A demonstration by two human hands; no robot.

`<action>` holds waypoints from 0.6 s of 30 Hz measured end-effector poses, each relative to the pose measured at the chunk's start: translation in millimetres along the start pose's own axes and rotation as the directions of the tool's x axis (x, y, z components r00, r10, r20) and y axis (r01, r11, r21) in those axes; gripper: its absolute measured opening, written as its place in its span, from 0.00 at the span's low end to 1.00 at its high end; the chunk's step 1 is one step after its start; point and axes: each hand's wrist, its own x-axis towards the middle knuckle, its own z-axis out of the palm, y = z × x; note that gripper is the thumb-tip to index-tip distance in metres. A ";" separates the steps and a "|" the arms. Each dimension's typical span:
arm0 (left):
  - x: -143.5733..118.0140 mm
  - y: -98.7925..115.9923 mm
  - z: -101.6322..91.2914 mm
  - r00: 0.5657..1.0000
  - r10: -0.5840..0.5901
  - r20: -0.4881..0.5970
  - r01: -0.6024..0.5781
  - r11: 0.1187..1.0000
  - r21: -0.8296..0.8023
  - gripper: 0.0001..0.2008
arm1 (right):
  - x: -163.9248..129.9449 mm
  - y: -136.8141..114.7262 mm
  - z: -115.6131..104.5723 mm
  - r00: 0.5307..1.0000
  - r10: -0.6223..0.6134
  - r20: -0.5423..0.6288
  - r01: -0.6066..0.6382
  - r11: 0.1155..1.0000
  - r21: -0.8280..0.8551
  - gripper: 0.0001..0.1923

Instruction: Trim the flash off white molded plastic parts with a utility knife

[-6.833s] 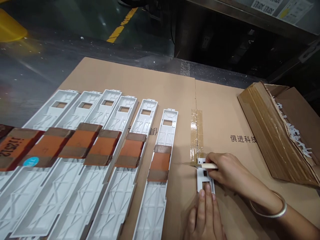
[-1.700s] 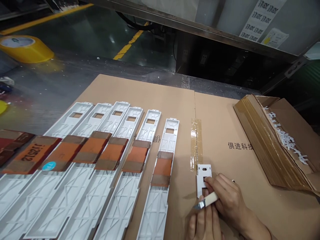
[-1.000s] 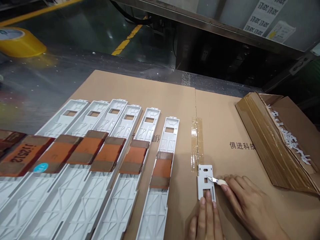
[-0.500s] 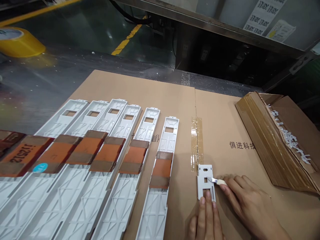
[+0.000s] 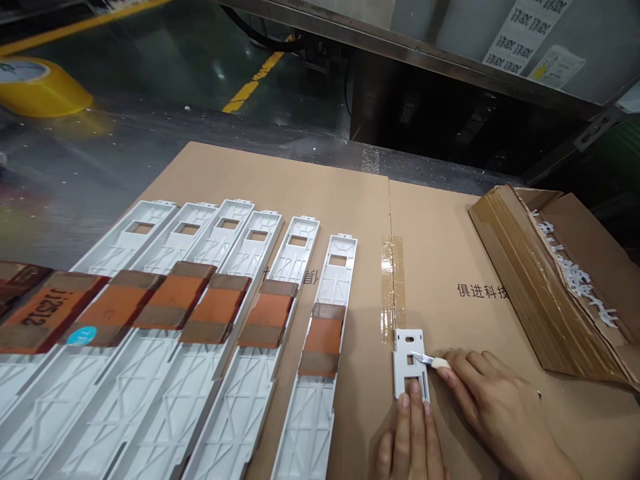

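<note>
two hands (image 5: 450, 413), one bracket (image 5: 411, 363), one knife (image 5: 431, 361)

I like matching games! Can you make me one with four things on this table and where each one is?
Things:
1. small white plate
2. knife
3. yellow tape roll
4. cardboard box

Places:
A. far left corner
B. in the right hand
C. under the left hand's fingertips
D. right side, white shavings inside

Pairs: 1-C, 2-B, 3-A, 4-D
</note>
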 end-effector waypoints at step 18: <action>-1.3 -4.4 -6.0 0.999 0.034 0.040 -0.033 0.999 -0.031 0.20 | 75.4 33.9 -27.7 0.891 -0.390 0.235 0.414 0.908 -0.062 0.12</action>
